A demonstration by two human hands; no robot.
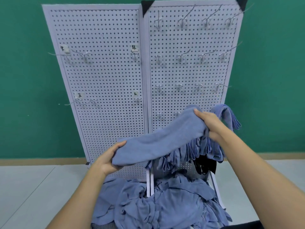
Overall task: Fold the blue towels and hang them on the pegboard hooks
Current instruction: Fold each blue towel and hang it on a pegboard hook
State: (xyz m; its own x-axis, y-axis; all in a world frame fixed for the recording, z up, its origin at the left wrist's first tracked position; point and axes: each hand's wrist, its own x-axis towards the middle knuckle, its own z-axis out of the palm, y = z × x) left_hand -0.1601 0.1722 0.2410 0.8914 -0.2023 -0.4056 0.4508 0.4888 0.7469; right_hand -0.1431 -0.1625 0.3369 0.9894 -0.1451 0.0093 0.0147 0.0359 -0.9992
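Observation:
I hold a folded blue towel (pixel 158 139) stretched in front of the white pegboard (pixel 105 83). My left hand (pixel 109 158) grips its lower left end. Its upper right end is gripped by my right hand (pixel 209 125), which is raised higher, so the towel slopes up to the right. Behind the right hand, several folded blue towels (pixel 229 118) hang on the lower right hooks. More hang below the held towel (pixel 206 146). A loose pile of blue towels (pixel 165 204) lies on the floor at the foot of the board.
The pegboard has two panels; bare metal hooks (pixel 181 57) stick out in rows on the right panel, and a few labelled hooks (pixel 84 55) on the left. Something black (pixel 206 164) hangs low on the right panel. A green wall stands behind; grey floor lies to both sides.

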